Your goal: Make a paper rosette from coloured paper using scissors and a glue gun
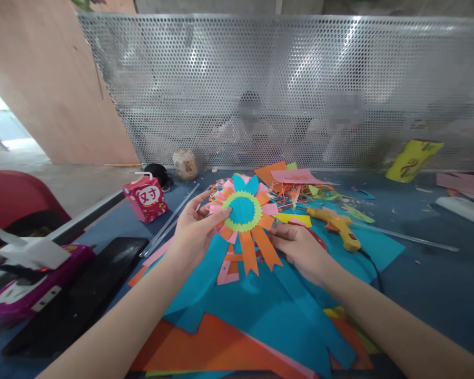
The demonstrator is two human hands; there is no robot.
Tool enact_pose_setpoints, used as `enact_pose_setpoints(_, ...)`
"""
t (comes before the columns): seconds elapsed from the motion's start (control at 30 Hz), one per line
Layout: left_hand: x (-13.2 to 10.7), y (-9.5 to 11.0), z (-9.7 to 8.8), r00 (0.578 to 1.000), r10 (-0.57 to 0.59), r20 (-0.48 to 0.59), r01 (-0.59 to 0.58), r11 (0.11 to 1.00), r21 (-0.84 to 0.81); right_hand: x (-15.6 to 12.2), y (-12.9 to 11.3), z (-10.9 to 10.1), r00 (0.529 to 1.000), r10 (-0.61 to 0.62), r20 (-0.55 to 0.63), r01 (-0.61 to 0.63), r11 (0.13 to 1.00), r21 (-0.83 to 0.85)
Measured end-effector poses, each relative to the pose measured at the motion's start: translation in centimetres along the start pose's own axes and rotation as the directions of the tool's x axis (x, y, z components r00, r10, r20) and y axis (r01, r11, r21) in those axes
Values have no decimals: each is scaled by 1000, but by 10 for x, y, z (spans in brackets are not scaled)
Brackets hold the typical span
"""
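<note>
A paper rosette is held up over the middle of the table. It has a blue centre, a zigzag yellow-green ring, pink and orange loops, two blue leaf shapes on top and orange ribbon tails below. My left hand pinches its left side, thumb on the front near the ring. On the lower right, my right hand has its fingers closed at the rosette's edge by the tails; its fingertips are partly hidden. Behind that hand shows a red curved object, mostly covered. Blue paper sheets lie beneath.
A yellow glue gun with a black cord lies right. Paper scraps pile up behind the rosette. A pink drink carton, black phone and purple power strip are left. A perforated metal screen stands behind, with people beyond.
</note>
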State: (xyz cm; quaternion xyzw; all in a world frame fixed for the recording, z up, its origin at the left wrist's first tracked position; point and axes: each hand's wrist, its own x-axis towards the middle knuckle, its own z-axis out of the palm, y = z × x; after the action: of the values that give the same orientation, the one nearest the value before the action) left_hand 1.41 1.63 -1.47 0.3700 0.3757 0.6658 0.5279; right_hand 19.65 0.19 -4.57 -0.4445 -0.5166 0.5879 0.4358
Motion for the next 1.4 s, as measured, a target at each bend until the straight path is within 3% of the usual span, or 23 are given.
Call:
enact_pose_setpoints(0.27,0,0,-1,1000,22,15,-23,999,33,-4,-3,4,996,82,32,-84,993,84)
enact_pose_setpoints(0.53,-1,2,0,1000,18,16,-19,997,69,-5,-5,3,996,57,71,-62,996,70)
enact_pose_setpoints(0.7,0,3,-2,999,41,14,-42,996,81,-7,-8,3,989,49,142,-71,986,153)
enact_pose_setpoints(0.97,-1,3,-1,999,40,17,-41,995,89,-7,-9,2,991,32,132,-60,976,207)
enact_pose_setpoints(1.2,0,4,-1,999,45,5,-46,993,113,-7,-10,3,998,27,63,-35,990,137)
enact_pose_setpoints(1.4,0,3,-1,999,39,10,-40,992,117,-4,-4,0,996,27,80,-36,993,109)
